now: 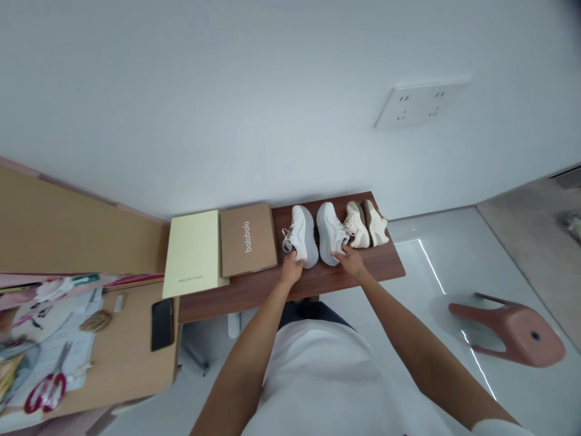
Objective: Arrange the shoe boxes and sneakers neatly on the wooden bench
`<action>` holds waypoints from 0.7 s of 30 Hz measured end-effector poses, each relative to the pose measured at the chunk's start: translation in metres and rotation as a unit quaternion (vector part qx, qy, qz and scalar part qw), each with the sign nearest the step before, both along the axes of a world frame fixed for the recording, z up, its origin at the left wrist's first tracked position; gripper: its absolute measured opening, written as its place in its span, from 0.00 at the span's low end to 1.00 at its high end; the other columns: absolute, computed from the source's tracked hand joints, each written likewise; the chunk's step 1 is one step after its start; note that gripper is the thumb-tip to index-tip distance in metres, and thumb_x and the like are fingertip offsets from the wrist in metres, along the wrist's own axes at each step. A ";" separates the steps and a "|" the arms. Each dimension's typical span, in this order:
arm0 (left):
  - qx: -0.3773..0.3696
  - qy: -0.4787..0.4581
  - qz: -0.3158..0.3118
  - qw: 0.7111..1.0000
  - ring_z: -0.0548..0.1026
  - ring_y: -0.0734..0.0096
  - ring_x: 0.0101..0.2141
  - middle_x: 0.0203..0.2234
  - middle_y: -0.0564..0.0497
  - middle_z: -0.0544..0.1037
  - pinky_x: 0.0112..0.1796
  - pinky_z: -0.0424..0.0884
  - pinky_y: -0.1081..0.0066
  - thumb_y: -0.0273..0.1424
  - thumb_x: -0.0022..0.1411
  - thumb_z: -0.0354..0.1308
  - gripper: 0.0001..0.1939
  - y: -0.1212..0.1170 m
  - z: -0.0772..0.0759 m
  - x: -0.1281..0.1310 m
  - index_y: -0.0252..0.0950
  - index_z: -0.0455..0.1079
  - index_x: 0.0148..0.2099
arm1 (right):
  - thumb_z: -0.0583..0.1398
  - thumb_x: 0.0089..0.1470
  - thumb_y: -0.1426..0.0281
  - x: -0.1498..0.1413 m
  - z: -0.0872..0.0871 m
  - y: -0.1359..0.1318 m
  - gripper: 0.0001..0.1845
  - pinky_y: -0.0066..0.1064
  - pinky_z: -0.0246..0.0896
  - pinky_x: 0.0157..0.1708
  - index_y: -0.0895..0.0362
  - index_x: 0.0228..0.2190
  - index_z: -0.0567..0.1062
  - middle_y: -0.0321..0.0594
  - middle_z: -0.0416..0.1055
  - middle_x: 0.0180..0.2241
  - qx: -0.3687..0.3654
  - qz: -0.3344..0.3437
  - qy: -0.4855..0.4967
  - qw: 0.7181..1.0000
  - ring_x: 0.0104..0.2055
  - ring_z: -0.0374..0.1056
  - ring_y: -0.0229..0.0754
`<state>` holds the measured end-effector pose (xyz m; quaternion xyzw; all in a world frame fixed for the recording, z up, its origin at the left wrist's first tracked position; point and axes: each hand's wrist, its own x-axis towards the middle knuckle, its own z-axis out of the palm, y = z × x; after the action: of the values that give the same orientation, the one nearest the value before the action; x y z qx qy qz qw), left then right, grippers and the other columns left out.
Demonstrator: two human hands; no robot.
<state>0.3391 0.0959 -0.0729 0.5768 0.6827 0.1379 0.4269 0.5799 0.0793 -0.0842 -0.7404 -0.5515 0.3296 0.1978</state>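
Two white sneakers with thick grey soles lie on their sides on a brown wooden table, soles facing each other. My left hand (292,268) is closed on the heel end of the left white sneaker (298,233). With its fingers at the heel of the right white sneaker (330,230), my right hand (351,261) grips that one. Just right of it rests a pair of smaller cream sneakers, the nearer cream sneaker (356,225) and the farther cream sneaker (376,223), with brown soles. Left of the shoes lies a brown shoebox (249,239) marked "balabala", lid on.
A pale yellow box (193,251) sits at the left end of the wooden table (254,298). Farther left, a desk (131,339) holds a black phone (162,325), red-handled scissors (48,387) and papers. A pink stool (531,333) stands on the floor at right. The wall rises behind.
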 end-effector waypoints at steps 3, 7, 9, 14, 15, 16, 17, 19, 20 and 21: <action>0.039 0.068 -0.058 0.995 0.76 0.55 0.55 0.52 0.39 0.79 0.56 0.69 0.62 0.33 0.69 0.57 0.17 0.002 0.013 0.001 0.33 0.72 0.58 | 0.60 0.60 0.58 -0.012 0.016 0.008 0.17 0.36 0.67 0.46 0.57 0.43 0.79 0.49 0.81 0.41 0.004 0.022 -0.089 0.996 0.47 0.76 0.53; 0.056 0.172 -0.101 0.978 0.74 0.52 0.57 0.52 0.38 0.79 0.57 0.68 0.60 0.33 0.70 0.55 0.18 0.009 0.033 0.010 0.36 0.71 0.59 | 0.59 0.64 0.58 -0.035 0.038 0.019 0.17 0.34 0.65 0.43 0.56 0.45 0.80 0.51 0.81 0.39 -0.024 0.086 -0.185 0.979 0.46 0.76 0.53; 0.043 0.215 -0.121 0.968 0.75 0.51 0.56 0.50 0.37 0.80 0.56 0.68 0.58 0.33 0.70 0.54 0.17 0.016 0.041 0.017 0.37 0.72 0.58 | 0.58 0.65 0.60 -0.046 0.046 0.026 0.16 0.34 0.65 0.43 0.57 0.46 0.79 0.53 0.80 0.40 -0.033 0.107 -0.215 0.970 0.47 0.76 0.54; 0.008 0.271 -0.150 0.951 0.76 0.50 0.55 0.46 0.36 0.81 0.55 0.68 0.55 0.31 0.70 0.53 0.16 0.033 0.042 0.028 0.35 0.72 0.57 | 0.58 0.66 0.64 -0.067 0.052 0.043 0.15 0.38 0.66 0.48 0.60 0.44 0.80 0.58 0.80 0.42 -0.036 0.153 -0.241 0.958 0.50 0.75 0.56; 0.000 0.275 -0.153 0.949 0.76 0.51 0.55 0.46 0.35 0.81 0.54 0.68 0.55 0.30 0.70 0.53 0.16 0.035 0.040 0.029 0.35 0.73 0.56 | 0.58 0.66 0.64 -0.071 0.051 0.045 0.14 0.38 0.66 0.48 0.60 0.44 0.80 0.58 0.80 0.42 -0.041 0.161 -0.243 0.956 0.50 0.75 0.56; -0.007 0.278 -0.157 0.948 0.76 0.51 0.55 0.46 0.35 0.81 0.54 0.68 0.55 0.29 0.69 0.53 0.15 0.035 0.037 0.029 0.35 0.73 0.56 | 0.58 0.66 0.65 -0.075 0.049 0.047 0.14 0.38 0.66 0.48 0.60 0.44 0.79 0.58 0.80 0.43 -0.050 0.166 -0.243 0.954 0.50 0.75 0.55; -0.011 0.278 -0.162 0.947 0.76 0.50 0.55 0.46 0.34 0.82 0.54 0.68 0.54 0.28 0.69 0.53 0.15 0.035 0.033 0.029 0.34 0.74 0.55 | 0.59 0.66 0.65 -0.078 0.046 0.047 0.14 0.38 0.67 0.48 0.60 0.45 0.79 0.58 0.80 0.43 -0.062 0.169 -0.242 0.953 0.51 0.75 0.55; -0.014 0.275 -0.172 0.946 0.76 0.50 0.55 0.45 0.33 0.82 0.54 0.67 0.53 0.28 0.69 0.53 0.15 0.034 0.027 0.027 0.34 0.75 0.54 | 0.59 0.66 0.66 -0.085 0.041 0.048 0.13 0.37 0.67 0.47 0.59 0.46 0.79 0.57 0.80 0.43 -0.089 0.167 -0.238 0.953 0.51 0.75 0.53; -0.013 0.272 -0.176 0.946 0.77 0.49 0.54 0.45 0.33 0.82 0.54 0.67 0.52 0.28 0.69 0.53 0.15 0.034 0.024 0.027 0.34 0.75 0.54 | 0.58 0.66 0.66 -0.087 0.039 0.047 0.13 0.36 0.68 0.46 0.58 0.47 0.79 0.56 0.79 0.44 -0.100 0.164 -0.235 0.953 0.51 0.75 0.53; -0.011 0.271 -0.179 0.946 0.77 0.48 0.54 0.45 0.33 0.82 0.54 0.67 0.51 0.28 0.69 0.53 0.15 0.034 0.022 0.026 0.34 0.75 0.55 | 0.58 0.66 0.66 -0.089 0.037 0.047 0.14 0.36 0.68 0.46 0.58 0.48 0.79 0.56 0.79 0.44 -0.110 0.160 -0.232 0.953 0.51 0.75 0.52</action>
<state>0.3648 0.1294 -0.0513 0.7003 0.6598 -0.1092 0.2497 0.4910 0.1260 -0.0467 -0.7157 -0.6538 0.2345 -0.0732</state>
